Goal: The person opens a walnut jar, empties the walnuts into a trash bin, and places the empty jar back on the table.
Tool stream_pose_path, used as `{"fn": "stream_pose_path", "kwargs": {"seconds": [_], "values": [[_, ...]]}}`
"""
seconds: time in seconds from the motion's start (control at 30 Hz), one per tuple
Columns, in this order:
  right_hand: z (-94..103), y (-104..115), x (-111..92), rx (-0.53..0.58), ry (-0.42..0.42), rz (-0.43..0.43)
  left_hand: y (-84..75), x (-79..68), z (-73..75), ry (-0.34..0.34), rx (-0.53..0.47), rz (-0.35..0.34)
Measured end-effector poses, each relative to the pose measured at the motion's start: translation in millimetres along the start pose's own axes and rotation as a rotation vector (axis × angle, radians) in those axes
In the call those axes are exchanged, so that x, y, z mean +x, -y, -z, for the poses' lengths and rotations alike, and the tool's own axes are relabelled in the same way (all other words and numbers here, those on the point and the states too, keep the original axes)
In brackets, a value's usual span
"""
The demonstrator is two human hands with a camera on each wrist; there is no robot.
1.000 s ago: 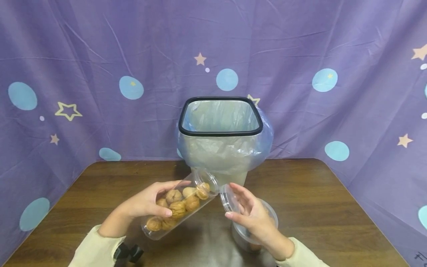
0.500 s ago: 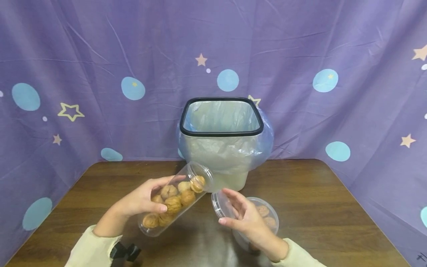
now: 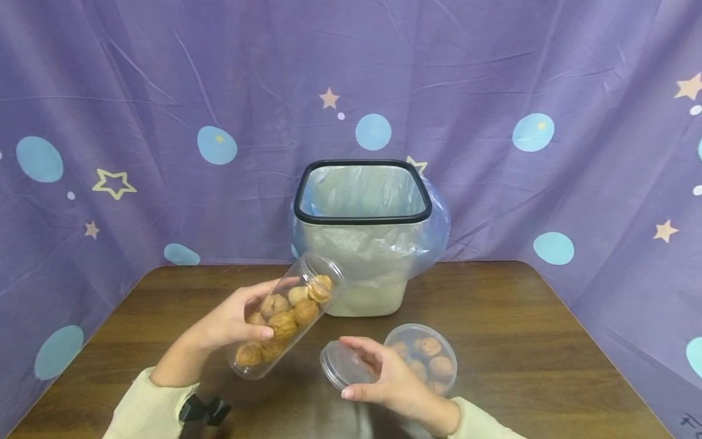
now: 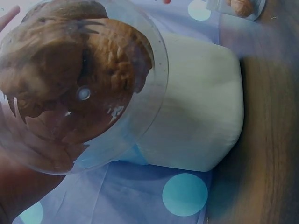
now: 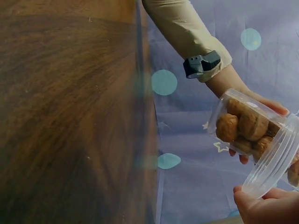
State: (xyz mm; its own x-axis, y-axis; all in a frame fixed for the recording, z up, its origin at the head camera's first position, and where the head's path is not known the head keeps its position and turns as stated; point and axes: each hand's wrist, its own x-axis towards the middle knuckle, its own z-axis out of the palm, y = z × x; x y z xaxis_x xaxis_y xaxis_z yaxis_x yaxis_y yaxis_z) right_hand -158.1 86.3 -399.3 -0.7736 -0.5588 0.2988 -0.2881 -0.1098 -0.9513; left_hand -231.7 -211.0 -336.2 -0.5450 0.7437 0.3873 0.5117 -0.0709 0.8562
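My left hand (image 3: pixel 236 323) grips a clear plastic jar (image 3: pixel 296 335) tilted up to the right, its mouth uncovered, with several walnuts (image 3: pixel 282 325) inside. In the left wrist view the jar's round base (image 4: pixel 161 93) fills the upper left, walnuts behind it. Lower and to the right, my right hand (image 3: pixel 389 378) pinches a clear round lid (image 3: pixel 342 366) by its edge, apart from the jar in the head view. Just behind the right hand stands a second clear container (image 3: pixel 452 356) with several walnuts in it, partly hidden by the hand.
A pale bin (image 3: pixel 373 299) with a black rim (image 3: pixel 362 220) and a bluish plastic bag liner (image 3: pixel 433 238) stands at the back of the brown wooden table (image 3: pixel 493 317). Behind it hangs a purple patterned curtain (image 3: pixel 450 79).
The right hand has moved the lid down and left, away from the jar's mouth, uncovering more of the second container. The left hand has shifted the jar slightly up and left.
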Motion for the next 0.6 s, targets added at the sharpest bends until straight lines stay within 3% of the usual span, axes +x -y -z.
{"fn": "stream_pose_path", "kwargs": {"seconds": [0.2,0.3,0.43,0.6], "values": [[-2.6,-4,-1,-0.04,0.042,-0.05,0.0,-0.6,3.3,-0.021,-0.027,-0.002],[-5.1,-6,-2,-0.108,0.055,-0.096,-2.4,-0.8,4.3,-0.023,-0.062,0.001],[-7.5,-9,-1,-0.187,0.037,-0.144,-7.3,-0.2,5.8,-0.041,-0.033,-0.007],[-10.5,-12,-1,-0.166,0.031,-0.19,-11.3,0.6,8.1,-0.073,-0.011,0.002]]}}
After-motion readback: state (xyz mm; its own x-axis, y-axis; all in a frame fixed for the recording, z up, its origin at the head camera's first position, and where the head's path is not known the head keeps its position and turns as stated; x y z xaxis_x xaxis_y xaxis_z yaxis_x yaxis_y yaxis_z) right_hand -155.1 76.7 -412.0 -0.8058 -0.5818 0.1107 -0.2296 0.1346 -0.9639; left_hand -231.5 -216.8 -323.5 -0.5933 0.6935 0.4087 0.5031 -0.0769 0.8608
